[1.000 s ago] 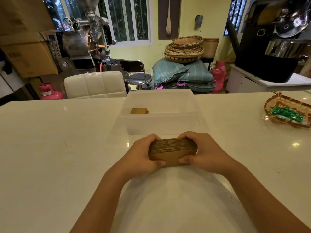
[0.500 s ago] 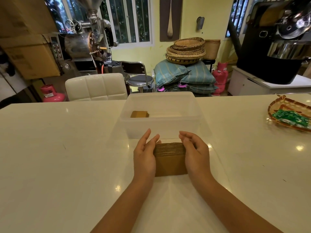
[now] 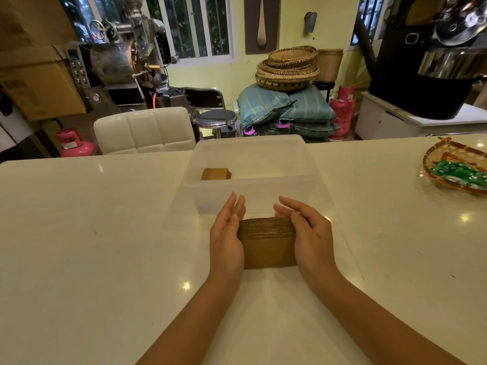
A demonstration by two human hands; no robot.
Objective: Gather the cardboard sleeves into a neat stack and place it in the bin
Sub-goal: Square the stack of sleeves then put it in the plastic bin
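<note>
A stack of brown cardboard sleeves lies on the white table, just in front of the clear plastic bin. My left hand presses flat against the stack's left side, fingers straight and pointing forward. My right hand presses its right side, fingers slightly curled over the top edge. The stack is squeezed between both palms and rests on the table. A smaller pile of sleeves lies inside the bin at its left.
A woven basket holding green packets sits at the table's right edge. Behind the table stand a white padded chair, a metal stool and sacks with baskets piled on them.
My hands went from wrapping around the raised stack to pressing its sides with flat palms. The stack now lies flat on the table, closer to the bin.
</note>
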